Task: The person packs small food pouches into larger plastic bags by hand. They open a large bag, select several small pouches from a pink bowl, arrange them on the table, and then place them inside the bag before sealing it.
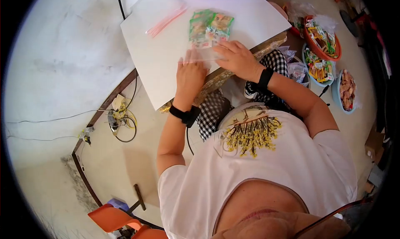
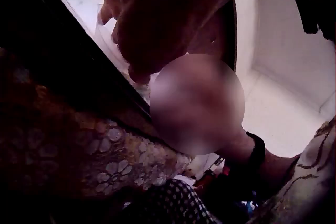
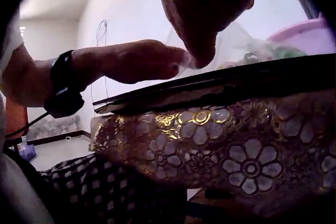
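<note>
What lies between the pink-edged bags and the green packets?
Between the pink-edged bags and green packets, just a narrow strip of bare white tabletop, seen in the head view.

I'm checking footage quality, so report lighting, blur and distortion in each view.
Head view: bright and mostly clear, the white tabletop well lit, with black corners and fisheye bowing; left wrist view: underexposed, left hand nearly a silhouette, a round patch blurred out; right wrist view: right hand dark against the bright wall, gold glints on the floral tablecloth.
</note>
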The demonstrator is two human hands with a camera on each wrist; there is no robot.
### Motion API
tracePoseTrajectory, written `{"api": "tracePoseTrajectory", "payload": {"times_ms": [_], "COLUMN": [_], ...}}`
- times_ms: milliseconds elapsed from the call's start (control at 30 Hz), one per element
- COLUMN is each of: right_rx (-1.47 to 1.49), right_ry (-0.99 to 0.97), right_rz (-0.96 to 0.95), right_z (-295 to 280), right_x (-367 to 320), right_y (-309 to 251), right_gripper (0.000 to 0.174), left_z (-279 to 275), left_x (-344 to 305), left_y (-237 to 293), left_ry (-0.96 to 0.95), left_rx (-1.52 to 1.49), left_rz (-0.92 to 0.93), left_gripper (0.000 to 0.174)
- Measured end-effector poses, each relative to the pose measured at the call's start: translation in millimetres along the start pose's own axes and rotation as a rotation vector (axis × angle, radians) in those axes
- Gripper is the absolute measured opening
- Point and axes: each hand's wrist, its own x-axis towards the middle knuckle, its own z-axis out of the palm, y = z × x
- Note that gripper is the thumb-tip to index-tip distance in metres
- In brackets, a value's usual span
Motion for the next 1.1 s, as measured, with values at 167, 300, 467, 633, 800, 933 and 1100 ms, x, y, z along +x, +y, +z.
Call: {"api": "tracePoseTrajectory", "payload": {"times_ms": [167,300,467,633,800,933,1100], "right_rx": [-0.001,-0.038,0.122,0.284,0.522,0.628,0.705], "right_ry": [-0.107,0.007,0.043,-0.029,-0.131,-0.212,-0.218], "right_rz": [0.023,-0.108,-0.088,-0.087,-0.050,-0.013,-0.019], "right_z": [-12,-58,-109,-120,-117,-125,-132], "right_x": [19,61,104,116,109,108,110], "right_y": [25,54,87,101,94,88,83], "right_gripper": [0.012,0.008,0.008,0.010,0.012,0.013,0.016], "left_z": [-19,-74,-133,-158,-150,-156,-161], "left_x": [10,40,82,91,78,71,63], "left_y": [-28,-41,-54,-57,-62,-60,-67], "left_ry": [0.060,0.117,0.366,0.323,0.217,0.272,0.024], "left_rx": [0.191,0.244,0.243,0.113,-0.008,-0.041,-0.411], "left_rz": [0.054,0.070,0.164,0.132,0.128,0.177,0.027], "left_gripper": [0.009,0.008,0.007,0.003,0.011,0.016,0.012]}}
